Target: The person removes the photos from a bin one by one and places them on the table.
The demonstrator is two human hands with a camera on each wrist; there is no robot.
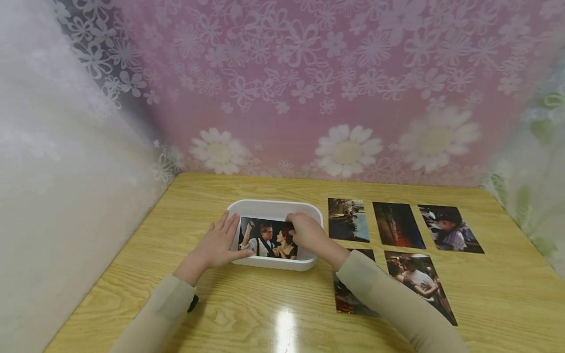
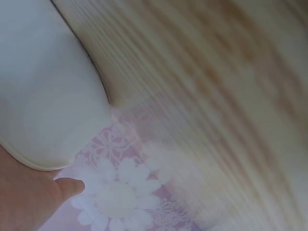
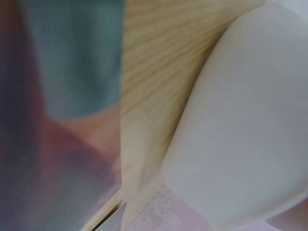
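A white plastic tray [image 1: 275,205] with rounded corners stands on the table. A photo [image 1: 267,239] of two people against a dark background lies over its inside, near the front wall. My left hand [image 1: 220,245] rests on the tray's left end, its fingers spread and fairly straight, the thumb along the front rim by the photo's lower left corner. With curled fingers, my right hand [image 1: 309,235] pinches the photo at its right edge, reaching over the tray's right end. Its fingertips are partly hidden. Both wrist views show mostly the tray's outer wall [image 2: 48,86].
Right of the tray lie more photos in two rows: a ship scene [image 1: 347,220], a dark one [image 1: 398,225], one with a capped person [image 1: 450,228], an embracing couple [image 1: 421,282]. Another photo [image 1: 346,296] is partly under my right sleeve. A flowered pink backdrop [image 1: 282,98] stands behind the table [image 1: 247,314].
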